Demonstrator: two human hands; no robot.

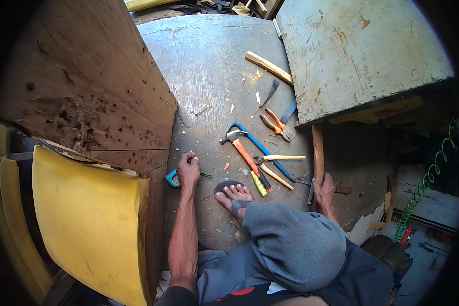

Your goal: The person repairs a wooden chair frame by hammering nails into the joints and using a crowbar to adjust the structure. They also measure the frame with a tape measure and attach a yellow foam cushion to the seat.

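Note:
My left hand (189, 172) is closed low over the floor, right beside a blue tape measure (173, 178). A short black strap (205, 175) shows on its other side. What its fingers hold, if anything, is hidden. My right hand (325, 193) is wrapped round the lower part of a long wooden stick (317, 150). Behind that hand lies a tool with a wooden handle (343, 190), partly covered. Between my hands are an orange-handled claw hammer (245, 155), a blue pry bar (264, 149), pincers with pale yellow handles (276, 176) and a yellow-green handled tool (258, 183).
Orange-handled pliers (276, 125) and a wood strip (268, 66) lie farther off among wood chips. A worn wooden panel (86, 76) and yellow cushion (86, 219) stand left. A pale board (362, 51) overhangs at right, near a green coiled hose (427, 178). My sandalled foot (234, 196) is nearby.

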